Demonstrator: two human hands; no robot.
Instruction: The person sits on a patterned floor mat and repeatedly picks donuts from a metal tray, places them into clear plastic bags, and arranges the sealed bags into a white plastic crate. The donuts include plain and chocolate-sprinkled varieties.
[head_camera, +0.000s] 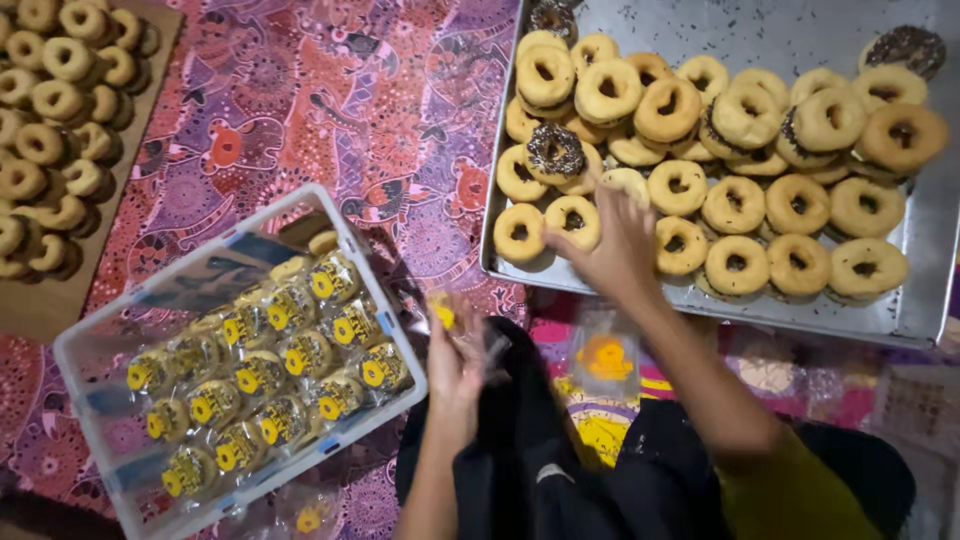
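My right hand reaches onto the metal tray and closes its fingers around a plain ring doughnut at the tray's near left. My left hand hangs over my lap and holds a clear plastic wrapper with a yellow patch. Many golden ring doughnuts fill the tray, a few topped with chocolate sprinkles.
A clear plastic crate at the lower left holds several wrapped doughnuts with yellow labels. A wooden board with more doughnuts lies at the far left. Empty wrappers rest on the patterned cloth by my knees.
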